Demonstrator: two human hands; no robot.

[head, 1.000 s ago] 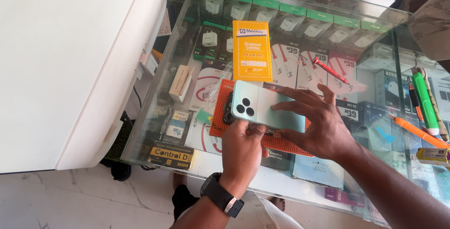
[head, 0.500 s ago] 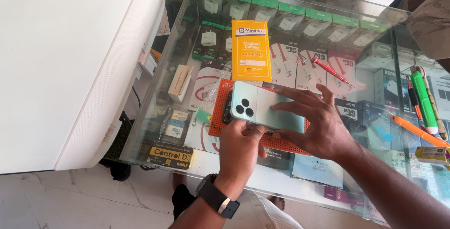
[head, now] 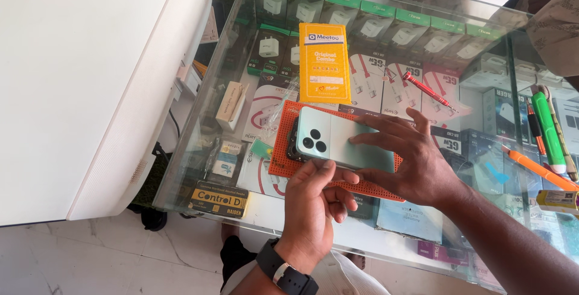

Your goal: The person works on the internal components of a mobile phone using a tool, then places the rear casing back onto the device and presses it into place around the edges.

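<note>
Little has changed over the last second: the pale green phone (head: pixel 344 144) is still kept on the orange mat (head: pixel 338 177). It is pinched at its near edge by the left hand (head: pixel 316 210), while the right hand (head: pixel 416 165) is pressed flat, fingers spread, on its back.

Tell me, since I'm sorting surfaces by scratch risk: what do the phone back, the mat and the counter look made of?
Phone back: pale green, smooth satin, likely plastic or glass; soft sheen. Mat: orange, matte, dotted grid, probably silicone. Counter: clear glass; boxes show through it.

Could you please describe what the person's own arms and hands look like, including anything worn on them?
Both are bare, with no gloves, rings or sleeves showing on the forearms. The left hand has a black wristwatch with a silver buckle on its wrist. The right hand wears nothing, and its wrist is bare too.
</note>
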